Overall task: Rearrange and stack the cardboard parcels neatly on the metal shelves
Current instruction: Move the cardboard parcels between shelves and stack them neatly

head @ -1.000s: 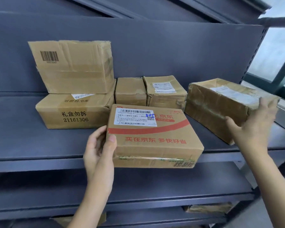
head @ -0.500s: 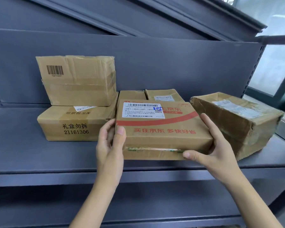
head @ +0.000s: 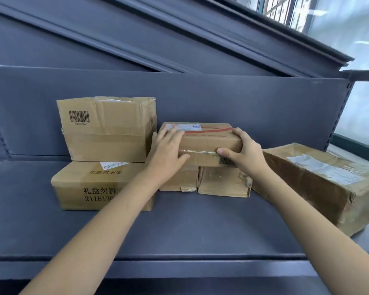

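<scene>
Left hand [head: 165, 151] flat-fingered against red-striped parcel [head: 209, 141], right hand [head: 243, 152] curled gripping its corner, parcel's label partly covered, two small boxes [head: 222, 182] beneath half hidden

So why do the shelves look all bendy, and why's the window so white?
Head view: the wide-angle lens bows the shelf edge and slants the beams above; daylight washes out the window at top right; the parcels stay evenly lit, with little glare.

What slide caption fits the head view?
Both hands, left hand and right hand, set the red-striped parcel atop two small boxes on the shelf.
</scene>
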